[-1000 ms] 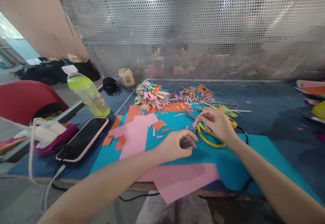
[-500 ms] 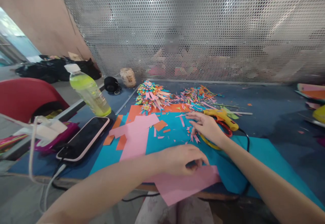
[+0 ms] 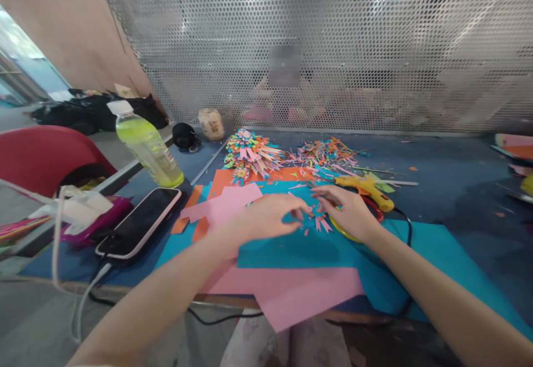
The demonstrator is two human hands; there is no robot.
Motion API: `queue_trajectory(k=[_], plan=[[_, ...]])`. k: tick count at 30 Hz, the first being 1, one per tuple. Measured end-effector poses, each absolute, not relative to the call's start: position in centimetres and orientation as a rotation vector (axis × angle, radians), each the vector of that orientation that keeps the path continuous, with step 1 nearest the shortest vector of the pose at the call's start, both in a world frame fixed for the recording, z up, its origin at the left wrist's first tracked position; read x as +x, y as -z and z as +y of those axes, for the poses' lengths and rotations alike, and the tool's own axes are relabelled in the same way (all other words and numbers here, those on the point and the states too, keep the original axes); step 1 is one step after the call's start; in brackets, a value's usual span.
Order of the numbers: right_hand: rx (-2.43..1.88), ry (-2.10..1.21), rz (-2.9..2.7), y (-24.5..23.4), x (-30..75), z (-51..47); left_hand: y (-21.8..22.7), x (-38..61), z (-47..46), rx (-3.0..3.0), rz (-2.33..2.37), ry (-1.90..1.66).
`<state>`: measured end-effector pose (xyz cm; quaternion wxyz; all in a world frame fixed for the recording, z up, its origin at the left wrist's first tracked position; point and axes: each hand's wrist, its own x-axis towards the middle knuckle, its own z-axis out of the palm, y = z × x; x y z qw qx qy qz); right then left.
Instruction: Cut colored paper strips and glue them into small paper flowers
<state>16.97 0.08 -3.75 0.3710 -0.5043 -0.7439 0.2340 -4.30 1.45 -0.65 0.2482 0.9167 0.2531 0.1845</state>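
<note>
My left hand (image 3: 268, 216) hovers over the teal paper sheet (image 3: 291, 251), its fingers stretched right toward a scatter of small pink paper scraps (image 3: 320, 224). On the other side of those scraps my right hand (image 3: 345, 209) lies with its fingers flat and spread. It partly covers a pair of scissors with yellow and red handles (image 3: 377, 215). Neither hand visibly holds anything. A yellow glue gun (image 3: 366, 188) lies just beyond my right hand.
A large pink sheet (image 3: 306, 296) overhangs the table's front edge. Pink (image 3: 227, 201) and orange paper (image 3: 222, 181), a pile of folded coloured pieces (image 3: 250, 156) and strip cuttings (image 3: 322, 153) lie further back. A phone (image 3: 139, 222), a green bottle (image 3: 145, 145) and a red chair (image 3: 41, 159) are on the left. A perforated metal screen (image 3: 333, 50) stands behind the table.
My left hand has lifted off the front pink sheet and moved up and back to the pink scraps. My right hand has stayed by the scissors, shifting slightly right.
</note>
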Motion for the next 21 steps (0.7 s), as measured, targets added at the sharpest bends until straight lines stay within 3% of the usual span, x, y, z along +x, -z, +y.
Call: queue_trajectory(k=[12,21], plan=[[-1.337,-0.364,-2.038,3.6,17.5,0.2,-0.8,-7.4,4.2,2.655,1.367,-0.142],[-1.347,-0.286,-2.126,3.1,17.6,-0.3,0.5,-7.0,4.6,2.713,1.404,-0.008]])
